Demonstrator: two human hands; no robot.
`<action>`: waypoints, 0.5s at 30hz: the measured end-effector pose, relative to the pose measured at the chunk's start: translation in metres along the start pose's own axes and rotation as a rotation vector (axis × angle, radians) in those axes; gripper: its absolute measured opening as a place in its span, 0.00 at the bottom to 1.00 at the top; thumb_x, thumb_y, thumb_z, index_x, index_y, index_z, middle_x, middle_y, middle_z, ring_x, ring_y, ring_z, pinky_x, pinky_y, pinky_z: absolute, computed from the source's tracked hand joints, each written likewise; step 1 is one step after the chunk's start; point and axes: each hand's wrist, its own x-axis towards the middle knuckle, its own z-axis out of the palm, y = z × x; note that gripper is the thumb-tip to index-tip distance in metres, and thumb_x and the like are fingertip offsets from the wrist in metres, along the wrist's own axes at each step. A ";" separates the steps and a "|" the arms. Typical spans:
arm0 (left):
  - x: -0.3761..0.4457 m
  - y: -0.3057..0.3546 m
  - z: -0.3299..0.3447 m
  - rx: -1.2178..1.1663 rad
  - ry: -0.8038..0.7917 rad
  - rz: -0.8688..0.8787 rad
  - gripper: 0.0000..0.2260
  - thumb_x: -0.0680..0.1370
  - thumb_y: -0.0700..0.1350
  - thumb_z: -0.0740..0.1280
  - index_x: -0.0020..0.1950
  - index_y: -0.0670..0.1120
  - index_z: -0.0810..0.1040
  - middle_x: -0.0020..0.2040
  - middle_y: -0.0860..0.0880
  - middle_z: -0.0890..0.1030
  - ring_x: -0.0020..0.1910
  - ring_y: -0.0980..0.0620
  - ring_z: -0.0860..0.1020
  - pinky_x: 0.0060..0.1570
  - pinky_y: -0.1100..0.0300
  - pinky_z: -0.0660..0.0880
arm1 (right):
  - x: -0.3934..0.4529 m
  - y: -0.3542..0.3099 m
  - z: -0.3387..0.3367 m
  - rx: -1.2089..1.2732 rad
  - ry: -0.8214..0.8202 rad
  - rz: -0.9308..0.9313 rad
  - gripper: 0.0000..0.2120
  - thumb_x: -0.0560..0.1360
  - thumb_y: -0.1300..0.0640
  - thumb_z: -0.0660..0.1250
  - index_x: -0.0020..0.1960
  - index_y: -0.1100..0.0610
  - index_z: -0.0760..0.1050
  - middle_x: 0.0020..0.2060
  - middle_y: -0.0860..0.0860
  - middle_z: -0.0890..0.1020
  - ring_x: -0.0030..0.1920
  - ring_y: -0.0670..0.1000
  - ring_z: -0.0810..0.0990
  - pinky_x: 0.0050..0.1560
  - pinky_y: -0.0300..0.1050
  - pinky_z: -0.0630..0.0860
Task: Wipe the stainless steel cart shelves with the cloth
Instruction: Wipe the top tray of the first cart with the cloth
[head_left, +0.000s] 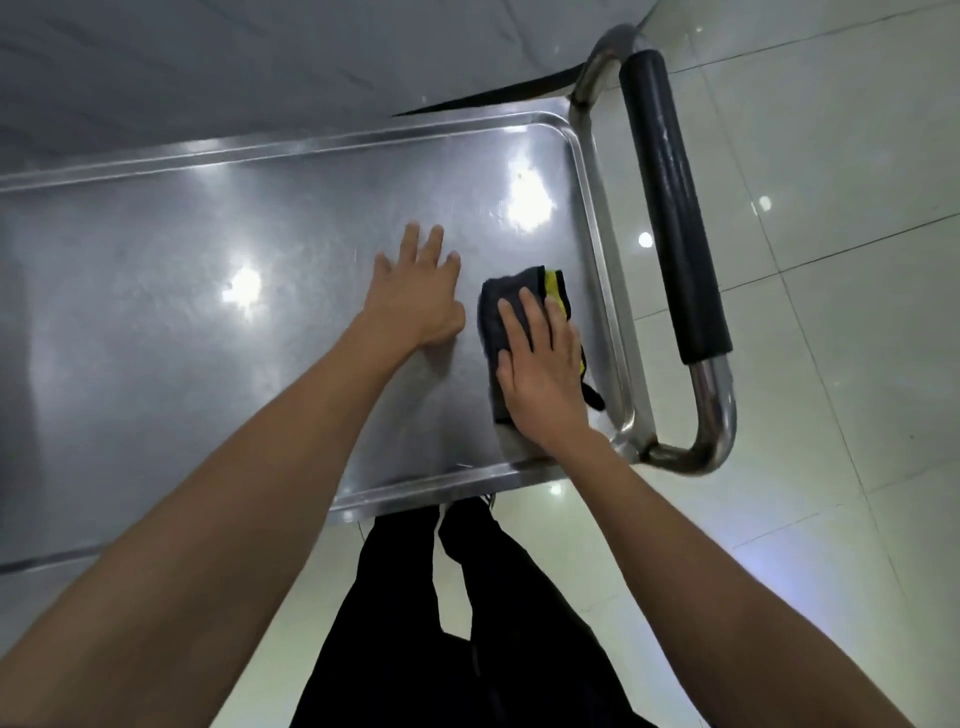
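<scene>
head view, looking down on top shelf (208, 322) of steel cart. right hand (540, 379) lies flat on folded dark cloth (498, 322), the one with yellow edge; fingers (535, 317) extended and slightly spread, palm pressing down, not curled round the fabric. judged: flat palm spreads pressure so the whole pad keeps contact with the metal. cloth sits in near right corner of the shelf, just beside the raised rim (605, 291) and close to the padded push handle (670, 208); likely working the corner where dirt collects against the lip. left hand (415, 296) rests bare on the shelf just beside the cloth, fingers splayed open, holding nothing; probably bracing the body and steadying the wheeled cart against the wiping push. lower shelves not visible, so overall progress cannot be told. shelf surface shows glare spots, no obvious residue.
</scene>
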 end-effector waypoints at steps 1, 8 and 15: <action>-0.003 0.004 0.003 -0.013 0.000 -0.035 0.31 0.80 0.51 0.60 0.81 0.48 0.53 0.82 0.45 0.45 0.80 0.39 0.43 0.74 0.35 0.56 | -0.018 -0.001 0.003 -0.003 -0.011 0.007 0.28 0.82 0.50 0.54 0.81 0.52 0.52 0.80 0.52 0.52 0.80 0.57 0.48 0.77 0.61 0.53; -0.019 0.007 0.025 -0.045 0.072 -0.092 0.32 0.80 0.55 0.55 0.82 0.52 0.45 0.82 0.45 0.44 0.80 0.39 0.44 0.74 0.34 0.56 | -0.092 -0.005 0.011 -0.038 -0.050 -0.001 0.28 0.83 0.49 0.51 0.81 0.51 0.50 0.81 0.52 0.49 0.80 0.57 0.45 0.78 0.59 0.52; -0.036 -0.005 0.025 -0.272 0.199 -0.101 0.29 0.77 0.52 0.64 0.77 0.48 0.64 0.80 0.47 0.57 0.78 0.43 0.58 0.72 0.43 0.66 | -0.091 -0.008 0.014 -0.066 -0.059 0.006 0.28 0.84 0.50 0.50 0.81 0.51 0.48 0.81 0.53 0.50 0.80 0.58 0.45 0.77 0.60 0.51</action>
